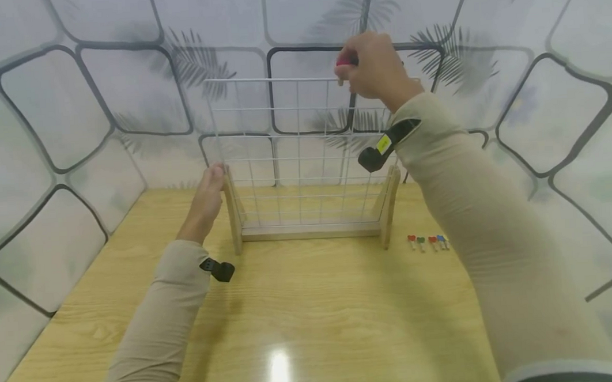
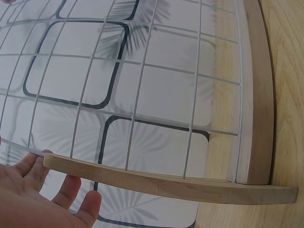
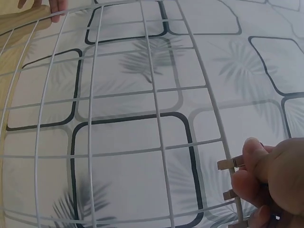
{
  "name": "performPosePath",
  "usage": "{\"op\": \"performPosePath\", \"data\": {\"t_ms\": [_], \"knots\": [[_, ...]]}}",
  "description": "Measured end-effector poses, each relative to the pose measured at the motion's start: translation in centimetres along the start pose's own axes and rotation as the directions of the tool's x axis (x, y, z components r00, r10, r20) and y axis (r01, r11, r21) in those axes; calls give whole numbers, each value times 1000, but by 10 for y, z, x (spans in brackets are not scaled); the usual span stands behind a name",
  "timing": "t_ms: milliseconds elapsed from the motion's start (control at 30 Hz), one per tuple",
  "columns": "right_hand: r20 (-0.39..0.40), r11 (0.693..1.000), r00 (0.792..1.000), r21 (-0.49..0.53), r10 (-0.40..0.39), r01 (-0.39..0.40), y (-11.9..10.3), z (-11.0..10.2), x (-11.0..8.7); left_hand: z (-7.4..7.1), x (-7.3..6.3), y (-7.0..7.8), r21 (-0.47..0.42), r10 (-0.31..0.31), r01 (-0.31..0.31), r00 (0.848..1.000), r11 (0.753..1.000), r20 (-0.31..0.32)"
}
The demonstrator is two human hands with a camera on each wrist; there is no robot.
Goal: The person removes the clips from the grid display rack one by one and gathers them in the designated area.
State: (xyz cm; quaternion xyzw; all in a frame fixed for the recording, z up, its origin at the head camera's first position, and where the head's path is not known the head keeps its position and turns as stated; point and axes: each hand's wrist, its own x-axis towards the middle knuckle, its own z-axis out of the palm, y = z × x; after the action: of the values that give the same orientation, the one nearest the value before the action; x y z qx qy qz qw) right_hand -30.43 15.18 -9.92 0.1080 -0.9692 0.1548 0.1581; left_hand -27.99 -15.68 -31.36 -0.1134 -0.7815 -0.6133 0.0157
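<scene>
A white wire grid rack [image 1: 298, 135] stands upright in a wooden base [image 1: 308, 232]. High at its right, my right hand [image 1: 374, 66] pinches a small wooden clothespin [image 3: 229, 164] over the top wire; a red piece [image 1: 347, 61] shows at the fingers. Two more clothespins sit lower in the right wrist view, beside that hand and partly covered by it. My left hand [image 1: 209, 199] holds the left wooden side post [image 2: 142, 179] near its upper end, fingers around its outer side; part of the hand falls outside the left wrist view.
On the wooden table [image 1: 312, 306], right of the base, lie several small clothespins [image 1: 421, 241] with red, green and blue tops. A patterned wall [image 1: 150, 89] stands close behind the rack.
</scene>
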Motion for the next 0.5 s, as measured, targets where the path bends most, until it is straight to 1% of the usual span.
{"op": "performPosePath", "data": {"t_ms": [167,200,233,333,367,433,500], "knots": [[-23,1000,1000,25,-10,11,2,-1,-2,-1,-1,4,7,-11,11,1000,1000,-1],[-36,999,999,35,-12,14,3,0,-3,-1,-1,5,7,-10,11,1000,1000,-2],[-50,999,999,49,-12,14,5,1,-3,-1,1,1,11,-7,8,1000,1000,-6],[-119,991,993,131,3,13,9,4,-5,-1,1,-2,19,3,-3,1000,1000,-8],[-146,986,989,168,9,16,11,4,-6,0,2,-3,19,6,-6,1000,1000,-8],[-186,962,982,270,24,27,12,3,-9,0,1,-3,22,8,-8,1000,1000,-8],[-207,924,978,379,31,51,13,0,-12,0,1,-3,22,13,-12,1000,1000,-7]]}}
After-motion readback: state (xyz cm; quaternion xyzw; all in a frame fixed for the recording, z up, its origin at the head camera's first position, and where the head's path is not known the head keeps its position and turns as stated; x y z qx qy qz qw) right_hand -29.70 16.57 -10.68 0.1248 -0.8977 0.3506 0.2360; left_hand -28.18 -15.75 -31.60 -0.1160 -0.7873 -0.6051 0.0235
